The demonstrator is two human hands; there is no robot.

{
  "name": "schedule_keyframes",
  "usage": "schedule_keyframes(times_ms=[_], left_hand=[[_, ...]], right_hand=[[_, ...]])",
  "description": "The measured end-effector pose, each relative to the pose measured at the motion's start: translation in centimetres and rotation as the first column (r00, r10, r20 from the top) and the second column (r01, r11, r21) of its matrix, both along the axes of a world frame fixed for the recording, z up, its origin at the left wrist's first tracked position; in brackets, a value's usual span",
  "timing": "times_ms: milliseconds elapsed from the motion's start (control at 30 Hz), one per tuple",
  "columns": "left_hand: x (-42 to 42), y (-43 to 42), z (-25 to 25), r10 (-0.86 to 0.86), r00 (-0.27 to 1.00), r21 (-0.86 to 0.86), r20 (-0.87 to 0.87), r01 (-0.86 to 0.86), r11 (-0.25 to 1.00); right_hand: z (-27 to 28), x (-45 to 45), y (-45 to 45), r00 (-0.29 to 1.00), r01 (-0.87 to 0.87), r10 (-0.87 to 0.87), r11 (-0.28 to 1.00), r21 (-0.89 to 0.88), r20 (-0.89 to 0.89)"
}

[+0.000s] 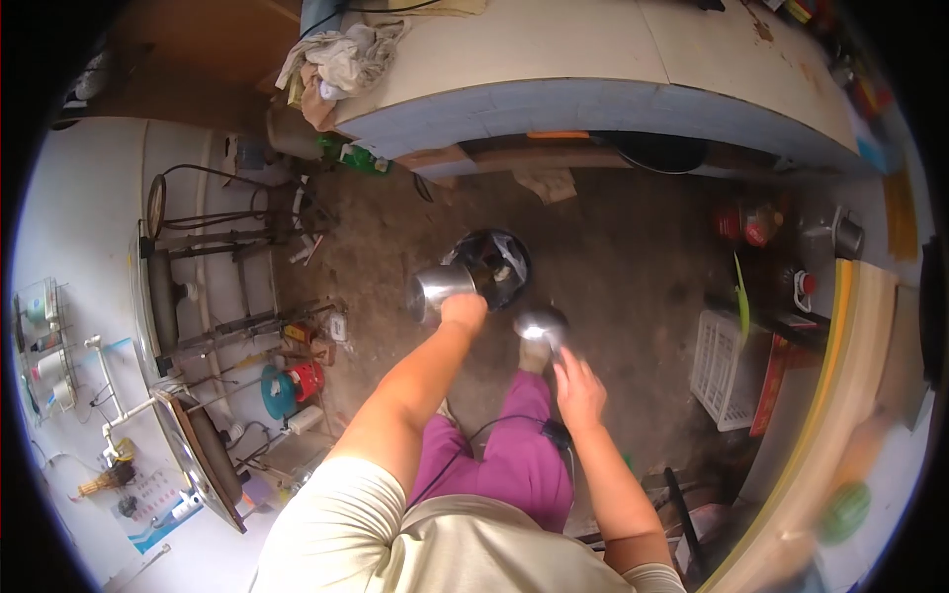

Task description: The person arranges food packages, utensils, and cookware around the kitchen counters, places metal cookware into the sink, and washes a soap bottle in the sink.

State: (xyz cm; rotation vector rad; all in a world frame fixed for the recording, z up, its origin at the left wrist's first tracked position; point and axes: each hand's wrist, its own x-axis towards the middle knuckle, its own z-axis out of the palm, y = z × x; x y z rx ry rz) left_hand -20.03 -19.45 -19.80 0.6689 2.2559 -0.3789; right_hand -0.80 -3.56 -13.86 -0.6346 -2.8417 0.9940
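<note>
My left hand (464,309) is closed on a shiny metal pot (431,288), held tilted at the bin's left edge. The round bin (523,259) stands on the floor, lined with a dark bag. Some pale scraps show inside it, partly covered by the pot and hand. In front of my right leg, my right hand (581,392) grips a shiny round metal piece (540,323). Motion smears its edge, so I cannot tell whether it is a lid or a ladle's bowl. The pot's contents are hidden from this angle.
A long pale counter (554,44) runs along the far side, with crumpled cloths (346,59) at its left end. At left stands a metal rack (213,267) against the wall. A white plastic crate (730,371) and wooden boards (806,445) are on the right.
</note>
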Motion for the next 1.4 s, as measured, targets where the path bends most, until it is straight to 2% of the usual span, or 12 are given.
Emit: schedule_keyframes(times_ms=[133, 233, 333, 467, 600, 633, 700, 800, 900, 1000, 1200, 1400], left_hand=[[-0.4, -1.7, 1.0, 0.051, 0.998, 0.007, -0.044, -0.051, 0.999], [-0.7, -3.5, 2.7, 0.356, 0.932, 0.043, -0.065, -0.354, 0.934], [-0.6, -7.3, 3.0, 0.469, 0.877, 0.253, -0.108, -0.432, 0.866], [0.1, -12.9, 2.6, 0.647, 0.75, 0.438, 0.138, -0.632, 0.64], [1.1, -15.5, 3.5, 0.714, 0.66, 0.45, 0.234, -0.724, 0.522], [1.1, -15.3, 5.1, 0.712, 0.645, 0.452, 0.276, -0.741, 0.497], [1.0, -14.8, 8.2, 0.701, 0.617, 0.452, 0.358, -0.772, 0.448], [1.3, -15.1, 9.5, 0.653, 0.661, 0.577, 0.37, -0.714, 0.396], [1.3, -15.0, 10.8, 0.584, 0.721, 0.636, 0.372, -0.657, 0.405], [0.9, -15.8, 10.8, 0.455, 0.852, 0.736, 0.258, -0.478, 0.478], [1.0, -16.7, 11.1, 0.547, 0.815, 0.744, 0.191, -0.483, 0.461], [0.9, -15.7, 9.6, 0.516, 0.857, 0.772, 0.01, -0.335, 0.541]], right_hand=[[0.4, -0.8, 0.4, 0.998, -0.063, 0.063, 0.998, 0.022, 0.001], [0.9, -1.6, 0.5, 0.993, -0.12, 0.12, 0.992, 0.048, -0.018], [1.9, -2.9, 0.5, 0.979, -0.195, 0.199, 0.979, 0.066, -0.053], [3.1, -5.5, -0.4, 0.927, -0.354, 0.364, 0.929, 0.109, -0.089], [3.6, -8.9, -2.7, 0.801, -0.572, 0.589, 0.805, 0.158, -0.105], [4.2, -9.9, -3.5, 0.76, -0.632, 0.648, 0.754, 0.181, -0.045], [3.8, -11.5, -5.0, 0.661, -0.706, 0.744, 0.661, 0.253, -0.1], [3.3, -13.0, -7.1, 0.551, -0.768, 0.828, 0.553, 0.323, -0.106], [2.3, -13.6, -8.7, 0.523, -0.784, 0.849, 0.515, 0.348, -0.079], [1.1, -13.5, -9.2, 0.532, -0.778, 0.847, 0.493, 0.389, -0.01], [0.0, -12.5, -8.4, 0.576, -0.734, 0.818, 0.51, 0.448, 0.012], [0.5, -12.2, -7.0, 0.603, -0.691, 0.798, 0.522, 0.5, 0.001]])
